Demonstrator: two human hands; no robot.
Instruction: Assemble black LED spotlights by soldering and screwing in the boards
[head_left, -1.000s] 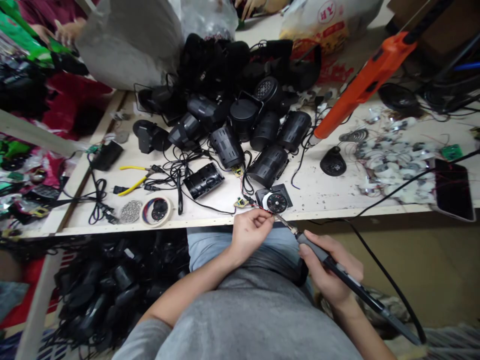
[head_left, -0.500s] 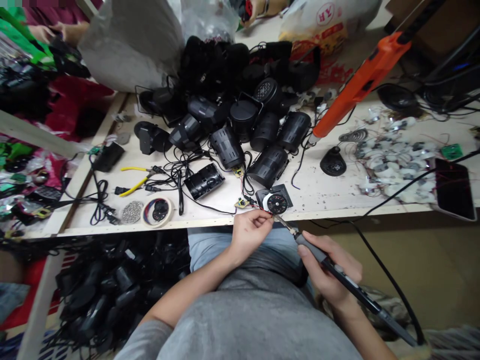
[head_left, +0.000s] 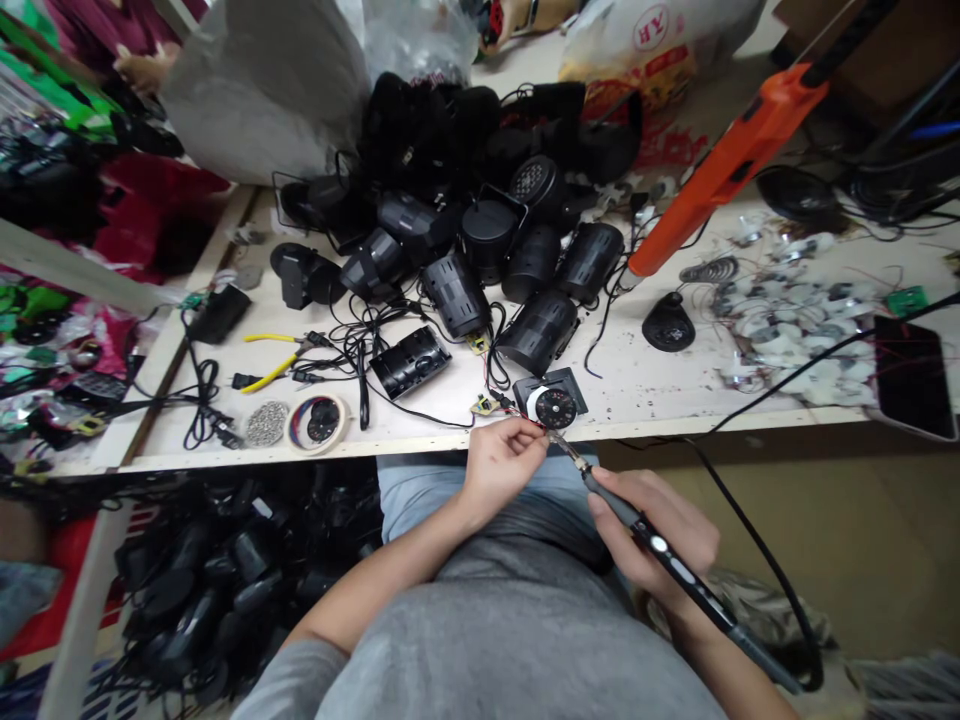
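Observation:
My right hand (head_left: 660,525) is closed around a soldering iron (head_left: 679,570), whose tip points up-left to the table edge. The tip meets the spot where the fingertips of my left hand (head_left: 506,465) pinch a thin wire; the wire is mostly hidden by the fingers. Just beyond lies a black square part with a round dark disc (head_left: 556,407) and a white ring. A small yellow circuit board (head_left: 485,404) rests left of it, above my left hand. An open black half-shell (head_left: 411,362) lies farther left.
Black lamp housings (head_left: 536,330) pile up behind. Yellow-handled pliers (head_left: 270,365), a tape roll (head_left: 292,430) and cables lie left. An orange tool (head_left: 720,170) hangs at right, near white parts (head_left: 795,320) and a phone (head_left: 915,378). A person's hand (head_left: 146,68) shows top left.
The soldering iron has turned slightly in my right hand, and its rear end has swung left. My left hand stays nearly in place. The other person's hand at top left has moved.

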